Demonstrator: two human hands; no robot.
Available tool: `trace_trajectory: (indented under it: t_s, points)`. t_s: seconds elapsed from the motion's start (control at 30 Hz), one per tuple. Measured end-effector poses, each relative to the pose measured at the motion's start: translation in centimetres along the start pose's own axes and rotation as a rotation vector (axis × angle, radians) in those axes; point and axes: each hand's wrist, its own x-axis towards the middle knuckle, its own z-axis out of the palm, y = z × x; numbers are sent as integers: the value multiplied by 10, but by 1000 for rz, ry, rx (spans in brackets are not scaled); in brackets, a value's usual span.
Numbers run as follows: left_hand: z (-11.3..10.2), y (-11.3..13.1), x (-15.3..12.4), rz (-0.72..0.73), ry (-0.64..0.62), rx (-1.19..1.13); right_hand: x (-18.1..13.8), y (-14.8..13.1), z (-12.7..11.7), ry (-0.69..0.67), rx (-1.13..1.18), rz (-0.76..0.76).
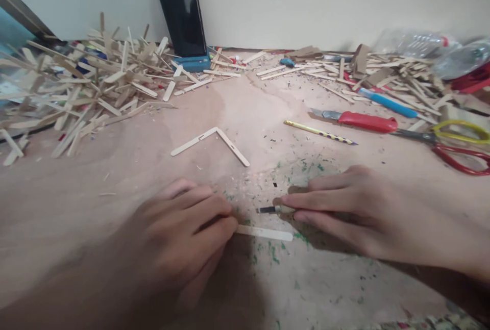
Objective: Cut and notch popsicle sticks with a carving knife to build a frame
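Observation:
My left hand (191,233) pinches one end of a wooden craft stick (266,233) lying on the table; the stick's rounded free end points right. In my right hand (340,207) is a small chisel (270,209), its short flat metal blade pointing left, just above and apart from the stick. My fingers hide most of the chisel's handle. Farther back, two notched craft sticks (195,141) lie with their ends meeting in an angled shape.
A yellow patterned pencil (319,132), a red-handled cutter (367,121), scissors (459,146) and a blue pen-like tool (388,103) lie to the right. A heap of craft sticks (111,80) fills the back left. A phone (179,8) leans upright behind. Plastic bottles (417,44) lie back right.

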Motion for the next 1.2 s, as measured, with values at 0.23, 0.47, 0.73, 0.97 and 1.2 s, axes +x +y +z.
trace_trajectory:
  t_s: [0.23,0.47,0.73,0.97,1.2]
  points:
    - [-3,-4,1,90,-56,5,5,-1,-3,-95,107,-79]
    - [-6,-5,3,132,-76,28,2,-2,-3,-83,49,-136]
    - [-13,-6,4,192,-101,91,-4,-5,0,-52,-84,-182]
    - [-13,-4,5,207,-112,105,-3,-3,0,-59,-86,-181]
    - [-8,-5,2,222,-89,81,-3,-1,-1,-62,-127,-206]
